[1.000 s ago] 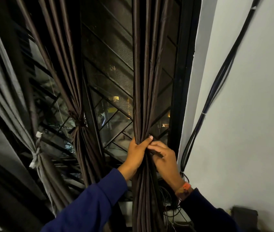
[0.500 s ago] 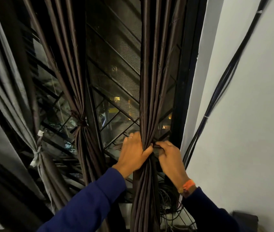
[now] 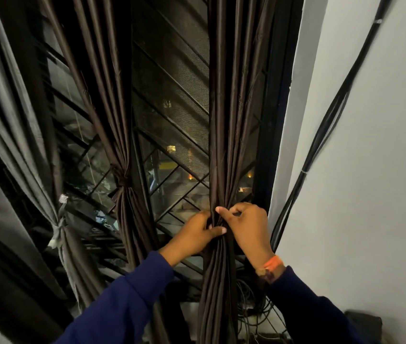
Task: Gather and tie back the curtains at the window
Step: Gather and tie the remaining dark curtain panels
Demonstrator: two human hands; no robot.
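Observation:
A dark brown curtain [image 3: 224,120] hangs gathered into a narrow bunch at the right side of the window. My left hand [image 3: 194,234] wraps the bunch from the left, thumb across its front. My right hand [image 3: 246,224] pinches the same bunch from the right, fingers curled at the gathered point. Whether a tie strip lies between the fingers is hidden. A second brown curtain [image 3: 122,155] stands to the left, knotted at its middle. Further left a grey curtain [image 3: 48,194] is bound with a pale tie [image 3: 58,229].
A black metal window grille [image 3: 172,150] with mesh lies behind the curtains. A white wall [image 3: 358,194] rises on the right, with black cables [image 3: 321,135] running down it to a tangle of wires [image 3: 251,311] on the sill. A dark box [image 3: 363,324] sits at bottom right.
Both hands stayed on the right curtain bunch. My right hand moved over the front of the bunch and its fingers curled in; my left thumb crossed the front. The camera shifted slightly.

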